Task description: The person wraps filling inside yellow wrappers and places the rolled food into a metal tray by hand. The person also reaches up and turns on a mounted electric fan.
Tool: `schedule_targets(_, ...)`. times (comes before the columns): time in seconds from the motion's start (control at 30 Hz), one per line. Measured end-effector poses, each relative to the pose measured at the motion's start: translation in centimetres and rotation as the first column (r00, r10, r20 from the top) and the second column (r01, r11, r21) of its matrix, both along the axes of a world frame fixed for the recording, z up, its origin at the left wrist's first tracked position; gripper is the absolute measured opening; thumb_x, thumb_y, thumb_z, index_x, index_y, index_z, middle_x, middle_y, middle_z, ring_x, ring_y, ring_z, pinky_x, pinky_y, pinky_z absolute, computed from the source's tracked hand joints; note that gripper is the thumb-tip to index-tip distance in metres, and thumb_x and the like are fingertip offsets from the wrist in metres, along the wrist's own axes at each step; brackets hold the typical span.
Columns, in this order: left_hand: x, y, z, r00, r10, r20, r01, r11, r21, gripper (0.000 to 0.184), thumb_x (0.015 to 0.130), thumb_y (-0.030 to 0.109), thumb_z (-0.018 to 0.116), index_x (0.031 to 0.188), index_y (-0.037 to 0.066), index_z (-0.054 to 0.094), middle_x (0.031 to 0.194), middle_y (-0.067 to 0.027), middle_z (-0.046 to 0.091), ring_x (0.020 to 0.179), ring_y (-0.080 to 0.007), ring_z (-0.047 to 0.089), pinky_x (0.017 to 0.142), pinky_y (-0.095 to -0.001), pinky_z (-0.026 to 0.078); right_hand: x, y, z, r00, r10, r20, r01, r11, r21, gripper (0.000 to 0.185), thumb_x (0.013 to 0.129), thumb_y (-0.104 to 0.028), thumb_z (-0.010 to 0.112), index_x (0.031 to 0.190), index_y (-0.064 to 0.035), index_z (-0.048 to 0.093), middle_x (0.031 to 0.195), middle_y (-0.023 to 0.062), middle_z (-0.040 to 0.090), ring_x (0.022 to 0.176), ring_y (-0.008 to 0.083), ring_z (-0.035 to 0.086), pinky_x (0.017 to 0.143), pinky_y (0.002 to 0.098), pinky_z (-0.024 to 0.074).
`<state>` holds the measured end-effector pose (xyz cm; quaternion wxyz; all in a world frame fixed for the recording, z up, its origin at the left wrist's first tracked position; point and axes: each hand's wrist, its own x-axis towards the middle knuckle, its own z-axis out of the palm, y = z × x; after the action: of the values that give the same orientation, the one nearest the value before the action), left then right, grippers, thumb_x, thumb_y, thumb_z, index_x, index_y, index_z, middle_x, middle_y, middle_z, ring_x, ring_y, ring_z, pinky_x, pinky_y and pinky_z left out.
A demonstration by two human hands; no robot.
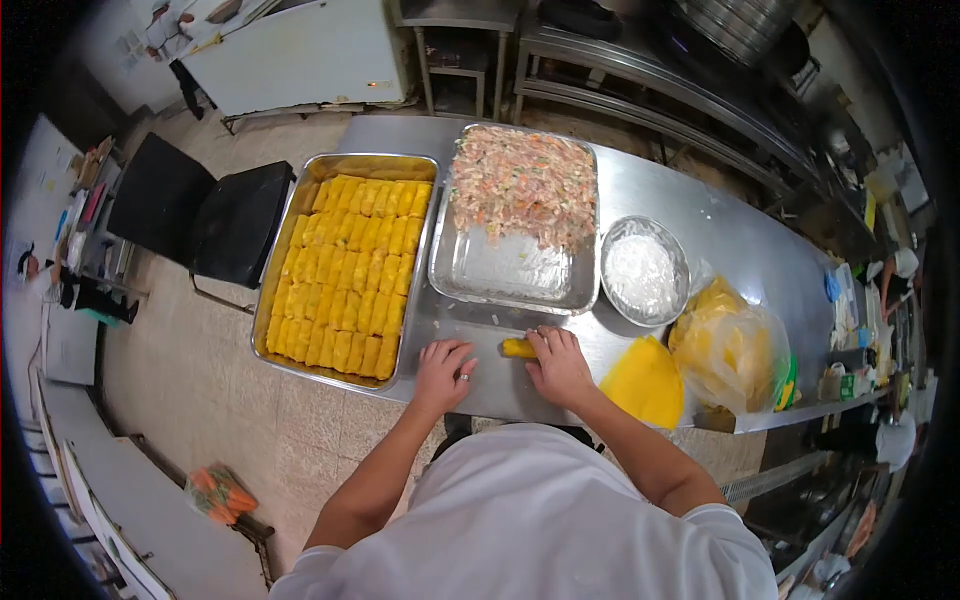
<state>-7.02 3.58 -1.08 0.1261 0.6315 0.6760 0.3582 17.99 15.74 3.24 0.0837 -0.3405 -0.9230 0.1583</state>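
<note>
My right hand (560,364) rests over a yellow spring roll (516,348) on the steel table, its fingers over the roll's right end. To the left, my left hand (443,376) lies at the table's near edge with loosely bent fingers apart and nothing visible in it. A stack of yellow wrapper sheets (645,383) lies right of my right hand. Beyond my hands stands a tray of chopped filling (520,268), its near part bare metal. A round bowl of white paste or powder (645,272) is beside that tray.
On the left, a deep metal tray (262,322) holds rows of yellow rolls. A plastic bag with yellow wrappers (735,345) sits at the right. A black chair (235,222) stands left of the table (740,235). Other people are at the room's edges.
</note>
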Motion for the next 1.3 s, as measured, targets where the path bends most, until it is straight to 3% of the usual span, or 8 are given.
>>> schedule_targets(0.17, -1.7, -2.1, -0.3, 0.986, 0.133, 0.099, -0.130, 0.991, -0.033, 0.030, 0.096, 0.018, 0.072, 0.123, 0.006, 0.071, 0.124, -0.0127, 0.067, 0.118, -0.0374, 0.061, 0.104, -0.0474, 0.048, -2.6, 1.1, -0.3, 0.983, 0.115, 0.145, -0.102, 0.990, -0.092, 0.057, 0.090, -0.015, 0.073, 0.142, 0.0016, 0.059, 0.131, 0.0199, 0.064, 0.121, 0.0375, 0.061, 0.106, 0.0439, 0.0499)
schedule_targets(0.27, -1.7, -2.0, 0.2, 0.976, 0.161, 0.150, -0.154, 0.986, -0.058, 0.031, 0.097, 0.019, 0.072, 0.124, 0.006, 0.070, 0.125, -0.0132, 0.067, 0.119, -0.0372, 0.061, 0.103, -0.0472, 0.050, -3.6, 1.2, 0.6, 0.997, -0.069, 0.019, 0.071, 0.944, -0.323, 0.045, 0.090, -0.009, 0.071, 0.132, 0.0042, 0.066, 0.120, 0.0213, 0.070, 0.111, 0.0420, 0.066, 0.099, 0.0451, 0.0546)
schedule_targets(0.43, -1.8, -2.0, 0.0, 0.962, 0.157, 0.223, -0.147, 0.987, -0.061, 0.034, 0.098, 0.025, 0.072, 0.127, 0.007, 0.069, 0.129, -0.0114, 0.066, 0.121, -0.0357, 0.061, 0.102, -0.0477, 0.053, -7.9, 3.4, 3.0, 0.904, -0.428, -0.004, 0.058, 0.132, -0.990, 0.043, 0.093, -0.007, 0.072, 0.133, 0.0073, 0.068, 0.118, 0.0090, 0.074, 0.109, 0.0177, 0.067, 0.097, 0.0352, 0.0533)
schedule_targets(0.53, -1.6, -2.4, 1.0, 0.962, 0.213, 0.172, -0.164, 0.952, -0.259, 0.039, 0.098, 0.030, 0.070, 0.131, 0.009, 0.067, 0.133, -0.0100, 0.064, 0.124, -0.0353, 0.060, 0.105, -0.0476, 0.052, -14.4, 5.8, 6.5, 0.938, -0.300, -0.173, -0.114, 0.203, -0.972, 0.041, 0.095, -0.008, 0.070, 0.134, 0.0055, 0.069, 0.116, 0.0059, 0.074, 0.104, 0.0157, 0.067, 0.094, 0.0306, 0.0521)
schedule_targets(0.8, -1.8, -2.5, -1.5, 0.957, 0.144, 0.253, -0.115, 0.985, -0.126, 0.044, 0.098, 0.032, 0.071, 0.136, 0.011, 0.065, 0.136, -0.0097, 0.063, 0.127, -0.0305, 0.062, 0.106, -0.0418, 0.054, -37.9, 17.3, 8.7, 0.956, 0.127, -0.264, -0.268, 0.743, -0.613, 0.039, 0.089, -0.006, 0.074, 0.126, 0.0060, 0.071, 0.107, 0.0063, 0.076, 0.100, 0.0162, 0.068, 0.090, 0.0312, 0.0538)
schedule_targets(1.07, -1.5, -2.3, -1.8, 0.962, 0.130, 0.238, -0.115, 0.990, -0.077, 0.045, 0.103, 0.031, 0.066, 0.140, 0.006, 0.063, 0.137, -0.0115, 0.060, 0.132, -0.0301, 0.057, 0.113, -0.0423, 0.048, -54.7, 20.7, 7.8, 0.891, 0.450, 0.054, -0.433, 0.881, -0.190, 0.042, 0.086, -0.001, 0.065, 0.126, -0.0078, 0.077, 0.124, 0.0214, 0.075, 0.113, 0.0406, 0.071, 0.099, 0.0446, 0.0566)
schedule_targets(1.17, -1.0, -2.2, -3.1, 0.952, 0.104, 0.290, -0.097, 0.995, -0.038, 0.048, 0.104, 0.028, 0.065, 0.144, 0.002, 0.057, 0.137, -0.0156, 0.059, 0.132, -0.0331, 0.056, 0.115, -0.0435, 0.047, -57.2, 21.9, 4.7, 0.724, 0.663, 0.192, -0.681, 0.730, 0.050, 0.043, 0.086, 0.000, 0.065, 0.125, -0.0115, 0.079, 0.125, 0.0200, 0.075, 0.114, 0.0403, 0.071, 0.101, 0.0468, 0.0566)
schedule_targets(1.3, -0.6, -2.0, -4.1, 0.913, 0.060, 0.404, -0.058, 0.998, -0.019, 0.048, 0.103, 0.024, 0.067, 0.143, -0.002, 0.056, 0.137, -0.0178, 0.056, 0.131, -0.0355, 0.055, 0.115, -0.0433, 0.046, -57.7, 21.0, 4.5, 0.695, 0.633, 0.341, -0.630, 0.765, -0.134, 0.044, 0.082, 0.007, 0.058, 0.117, -0.0068, 0.080, 0.123, 0.0185, 0.074, 0.123, 0.0384, 0.065, 0.106, 0.0443, 0.0524)
